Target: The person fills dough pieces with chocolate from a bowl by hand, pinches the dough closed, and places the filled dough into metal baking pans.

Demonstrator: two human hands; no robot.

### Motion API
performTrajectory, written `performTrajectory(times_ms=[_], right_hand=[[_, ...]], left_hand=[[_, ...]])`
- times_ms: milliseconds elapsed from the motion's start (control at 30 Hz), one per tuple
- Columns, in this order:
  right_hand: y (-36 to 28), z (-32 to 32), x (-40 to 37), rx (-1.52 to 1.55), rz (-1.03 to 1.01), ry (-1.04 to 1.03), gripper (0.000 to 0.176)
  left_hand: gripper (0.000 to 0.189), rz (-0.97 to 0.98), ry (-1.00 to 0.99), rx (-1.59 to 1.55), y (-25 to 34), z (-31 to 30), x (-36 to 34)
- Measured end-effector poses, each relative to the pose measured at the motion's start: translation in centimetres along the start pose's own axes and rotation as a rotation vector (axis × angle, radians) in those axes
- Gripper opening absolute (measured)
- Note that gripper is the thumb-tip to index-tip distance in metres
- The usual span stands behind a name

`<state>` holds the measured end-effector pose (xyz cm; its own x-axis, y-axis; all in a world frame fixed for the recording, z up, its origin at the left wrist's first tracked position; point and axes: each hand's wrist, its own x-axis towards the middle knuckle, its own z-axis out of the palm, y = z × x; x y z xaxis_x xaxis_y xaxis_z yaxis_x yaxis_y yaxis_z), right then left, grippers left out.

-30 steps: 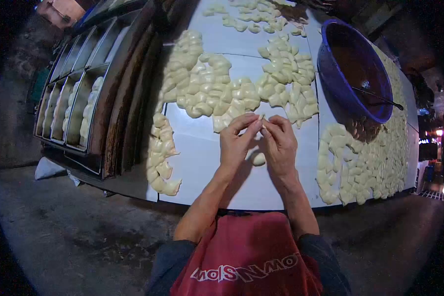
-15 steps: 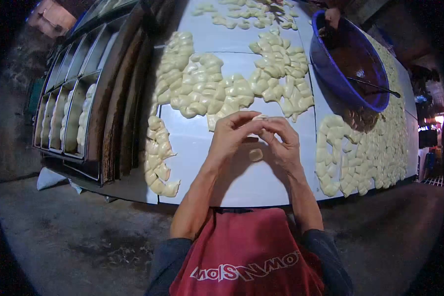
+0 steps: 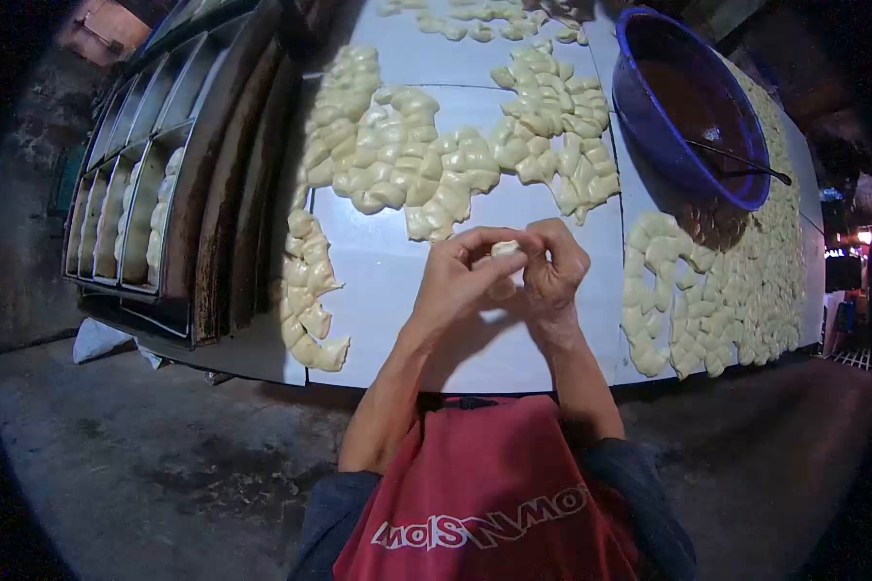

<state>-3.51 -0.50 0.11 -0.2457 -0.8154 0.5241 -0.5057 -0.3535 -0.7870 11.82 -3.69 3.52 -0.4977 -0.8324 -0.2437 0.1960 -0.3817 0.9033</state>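
My left hand [image 3: 463, 273] is closed around a small pale piece of dough [image 3: 505, 249], which shows between thumb and fingers. Close beside it, my right hand [image 3: 556, 266] has its fingers curled in near the dough's edge; what they pinch, if anything, is hidden. Just below the hands, another small dough piece [image 3: 500, 290] is partly covered by my left thumb. Ahead of my hands, flattened dough pieces [image 3: 446, 179] lie pressed together on the white table [image 3: 378, 281].
To the right, a blue basin [image 3: 625, 107] holds brown liquid and a long-handled utensil [image 3: 741, 160]. More dough pieces [image 3: 717, 310] cover the table's right side, with a strip of dough [image 3: 310, 290] at the left. Metal tins [image 3: 140, 213] with dough stand left, beside dark upright boards [image 3: 247, 194].
My right hand has turned and curled its fingers inward, and the held dough sits lower between the hands. A person's hand at the basin's rim has gone from view. The view has shifted slightly.
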Motion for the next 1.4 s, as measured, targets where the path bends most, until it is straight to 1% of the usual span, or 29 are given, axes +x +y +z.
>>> performTrajectory(times_ms=[33,67,167,200,300,333,433,467,500,533,600,633,700,733,767,833,867,900,967,1000,1100,1133,1167,1233,1267,1300,1333,1367,1400], right_hand=[[-0.2,-0.2,0.1,-0.001,0.087,-0.064,0.021],[-0.6,-0.7,0.3,-0.028,0.124,-0.117,0.023],[-4.4,-1.5,1.1,-0.019,0.104,-0.183,0.019],[-4.7,-2.3,0.7,-0.019,0.161,-0.31,0.019],[-2.2,-3.0,-0.3,0.082,0.373,-0.358,0.021],[-2.6,-3.1,0.1,0.049,0.528,-0.426,0.022],[-1.0,-2.9,-0.4,-0.185,0.524,-0.657,0.025],[-0.6,-2.8,-0.9,-0.162,0.413,-0.587,0.031],[-1.3,-2.7,-0.9,-0.175,0.345,-0.573,0.033],[-2.5,-2.6,-0.6,-0.185,0.277,-0.558,0.035],[-2.6,-2.3,-0.7,-0.292,0.092,-0.646,0.041],[-2.3,-2.4,-0.7,-0.252,0.169,-0.682,0.04],[-2.3,-1.9,-0.4,-0.17,0.309,-0.764,0.037],[-3.9,-1.7,0.3,-0.143,0.438,-0.755,0.034],[-4.7,-1.2,0.3,-0.086,0.47,-0.754,0.034],[-5.7,0.0,0.1,0.033,0.539,-0.756,0.032],[-5.5,0.7,0.3,0.059,0.456,-0.814,0.035],[-6.0,1.8,0.0,-0.019,0.419,-0.846,0.036],[-7.3,3.7,-0.8,-0.188,0.339,-0.891,0.038],[-7.9,4.6,-1.1,-0.26,0.291,-0.834,0.043],[-9.7,6.6,-2.0,-0.47,0.143,-0.657,0.057],[-10.1,7.1,-2.7,-0.432,0.05,-0.646,0.062],[-10.6,7.9,-3.4,-0.383,0.043,-0.754,0.062],[-10.7,10.7,-5.7,-0.259,-0.165,-0.851,0.058],[-11.0,12.3,-6.5,-0.225,-0.206,-0.877,0.054],[-11.2,14.0,-7.3,-0.192,-0.248,-0.904,0.05],[-10.6,15.9,-8.7,-0.147,-0.301,-0.84,0.045],[-10.0,16.7,-9.1,-0.125,-0.293,-0.871,0.044],[-9.7,17.4,-9.3,-0.099,-0.285,-0.905,0.044]], left_hand=[[0.026,0.006,0.027,0.054,-0.3,-0.1,0.2],[0.027,-0.074,0.073,0.055,-0.4,-0.5,0.4],[0.027,-0.078,0.045,-0.097,-1.4,-1.2,0.3],[0.032,-0.097,0.038,-0.011,-1.6,-1.5,0.1],[0.039,-0.141,0.131,0.121,-1.7,-1.3,-0.8],[0.045,-0.101,0.171,0.364,-1.3,-1.6,-1.0],[0.046,-0.115,0.253,0.271,-2.3,-3.6,-2.7],[0.046,-0.094,0.253,0.278,-2.7,-4.8,-3.4],[0.047,-0.075,0.259,0.284,-2.9,-5.9,-4.2],[0.047,-0.15,0.281,0.311,-0.9,-6.1,-5.4],[0.045,-0.094,0.361,0.275,-2.0,-8.4,-7.5],[0.043,-0.064,0.399,0.26,-2.3,-9.4,-8.5],[0.042,-0.08,0.504,0.186,-1.6,-10.7,-10.8],[0.041,-0.057,0.568,0.141,-1.0,-11.4,-11.9],[0.041,-0.07,0.665,0.106,-0.2,-11.6,-13.1],[0.038,0.008,0.79,0.215,0.5,-13.5,-15.2],[0.036,0.034,0.874,0.214,0.8,-14.0,-16.0],[0.033,0.079,0.924,0.166,1.0,-14.4,-16.7],[0.034,0.072,1.005,0.145,0.5,-16.4,-18.1],[0.031,0.085,1.038,0.232,0.6,-16.8,-18.6],[0.029,0.16,1.043,0.378,-1.1,-18.3,-19.9],[0.027,0.111,1.043,0.425,-1.6,-18.6,-20.4],[0.027,0.036,1.034,0.489,-1.8,-18.8,-20.8],[0.026,0.113,0.991,0.932,-1.5,-18.6,-21.0],[0.027,0.079,0.977,0.981,-0.8,-17.9,-20.8],[0.03,0.164,0.888,1.082,-1.0,-18.2,-20.6],[0.033,0.247,0.794,1.181,-1.4,-18.7,-20.4],[0.036,0.33,0.697,1.278,-1.5,-19.2,-20.2],[0.042,0.283,0.601,1.375,-1.3,-19.4,-20.0]])
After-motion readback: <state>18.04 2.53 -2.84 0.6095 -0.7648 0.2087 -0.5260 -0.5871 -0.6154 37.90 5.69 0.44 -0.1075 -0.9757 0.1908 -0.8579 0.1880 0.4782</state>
